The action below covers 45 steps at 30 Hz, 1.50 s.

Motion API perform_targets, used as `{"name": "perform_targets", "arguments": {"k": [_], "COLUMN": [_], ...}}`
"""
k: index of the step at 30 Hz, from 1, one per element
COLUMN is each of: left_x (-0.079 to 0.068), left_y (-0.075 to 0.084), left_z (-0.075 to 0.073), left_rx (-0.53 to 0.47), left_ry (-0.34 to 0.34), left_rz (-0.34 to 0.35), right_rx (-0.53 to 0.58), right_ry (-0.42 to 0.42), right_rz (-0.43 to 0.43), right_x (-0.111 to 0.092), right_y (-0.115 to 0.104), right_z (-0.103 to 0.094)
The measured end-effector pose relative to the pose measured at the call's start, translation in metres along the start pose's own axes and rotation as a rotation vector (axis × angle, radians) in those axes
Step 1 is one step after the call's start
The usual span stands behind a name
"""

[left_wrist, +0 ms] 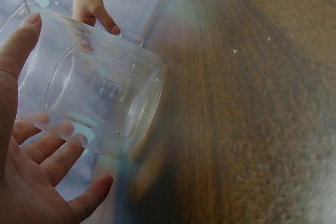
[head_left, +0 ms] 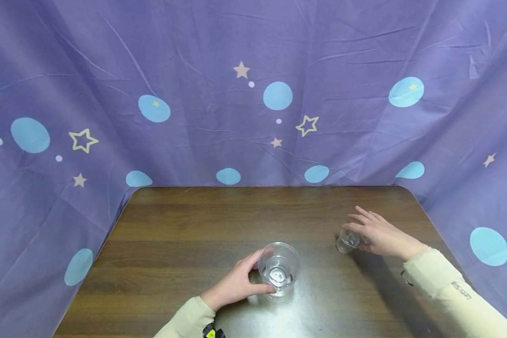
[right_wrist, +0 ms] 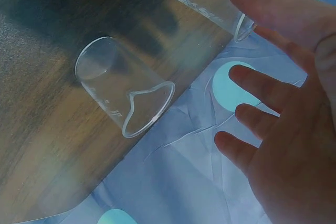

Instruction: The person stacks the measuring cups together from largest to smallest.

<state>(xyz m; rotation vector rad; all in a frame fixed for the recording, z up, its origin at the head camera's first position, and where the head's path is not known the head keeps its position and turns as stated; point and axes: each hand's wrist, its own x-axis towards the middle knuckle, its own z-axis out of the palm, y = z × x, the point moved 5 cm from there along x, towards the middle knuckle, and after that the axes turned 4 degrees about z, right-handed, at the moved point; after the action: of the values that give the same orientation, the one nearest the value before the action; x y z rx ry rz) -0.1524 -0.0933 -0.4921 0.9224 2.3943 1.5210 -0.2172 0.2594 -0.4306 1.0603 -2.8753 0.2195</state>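
Note:
My left hand (head_left: 241,279) holds a large clear glass beaker (head_left: 290,263), thumb on the near side and fingers around its left side. White scale marks show on this large beaker (left_wrist: 113,85) in the left wrist view. Farther right, my right hand (head_left: 380,237) is at a small clear beaker (head_left: 345,243). In the right wrist view, the thumb lies across this small beaker (right_wrist: 202,1) near its rim and the index finger passes behind it, the other fingers spread. A second small beaker (right_wrist: 118,90) stands beside it, mostly hidden by the hand in the head view.
The brown wooden table (head_left: 173,234) has rounded back corners. A purple curtain (head_left: 203,94) with blue dots and stars hangs behind it and along both sides. A dark band with a yellow patch (head_left: 211,333) sits at the left sleeve.

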Motion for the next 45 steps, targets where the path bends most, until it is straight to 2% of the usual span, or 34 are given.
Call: {"name": "perform_targets", "arguments": {"k": [18,31,45], "left_x": [0.000,0.000,-0.002], "left_y": [0.000,-0.001,-0.004], "left_z": [0.000,0.000,0.002], "left_rx": [0.010,0.009,-0.003], "left_ry": [0.009,0.009,0.005], "left_rz": [0.007,0.005,-0.032], "right_rx": [0.009,0.052,0.014], "right_ry": [-0.003,-0.076,-0.029], "right_rz": [-0.060,0.029,0.038], "right_x": [0.004,0.006,0.006], "right_y": [0.000,0.001,-0.007], "right_z": [0.004,0.006,-0.011]}}
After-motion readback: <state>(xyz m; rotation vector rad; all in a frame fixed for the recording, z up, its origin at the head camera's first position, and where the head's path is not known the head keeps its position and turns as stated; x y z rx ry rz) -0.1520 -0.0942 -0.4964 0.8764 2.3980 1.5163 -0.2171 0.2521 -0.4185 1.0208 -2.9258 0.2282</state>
